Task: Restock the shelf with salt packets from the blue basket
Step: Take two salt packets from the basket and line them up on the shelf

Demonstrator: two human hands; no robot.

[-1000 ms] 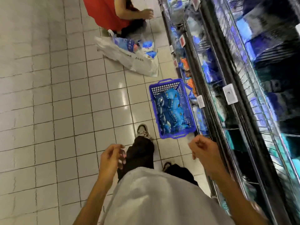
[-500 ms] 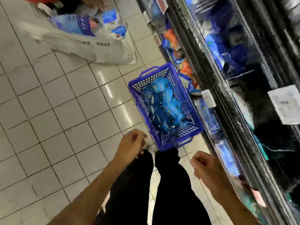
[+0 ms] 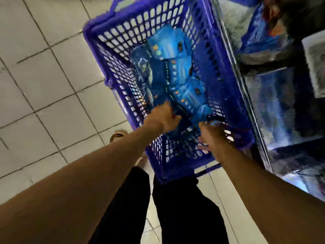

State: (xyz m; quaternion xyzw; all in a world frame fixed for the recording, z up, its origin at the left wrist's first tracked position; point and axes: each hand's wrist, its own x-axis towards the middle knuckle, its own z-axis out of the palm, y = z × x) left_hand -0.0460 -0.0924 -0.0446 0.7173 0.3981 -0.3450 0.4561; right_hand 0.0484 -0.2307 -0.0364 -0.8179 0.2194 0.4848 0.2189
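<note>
The blue basket (image 3: 226,71) stands on the tiled floor right below me, beside the shelf. Several blue salt packets (image 3: 179,76) lie piled inside it. Both my arms reach down into its near end. My left hand (image 3: 162,118) rests on the packets with a finger and the thumb spread apart. My right hand (image 3: 213,136) is over the near right corner, back of the hand up, its fingers curled down out of sight among the packets. Motion blur hides whether either hand holds a packet.
The bottom shelf (image 3: 274,106) runs along the right, close against the basket, with blue packs on it and a white price tag (image 3: 314,64). My dark-trousered legs (image 3: 177,208) and a shoe (image 3: 119,135) are just before the basket. White floor tiles (image 3: 44,88) spread to the left.
I have bent down much closer to the basket. Both hands went from hanging empty above my legs to reaching inside the basket onto the packets.
</note>
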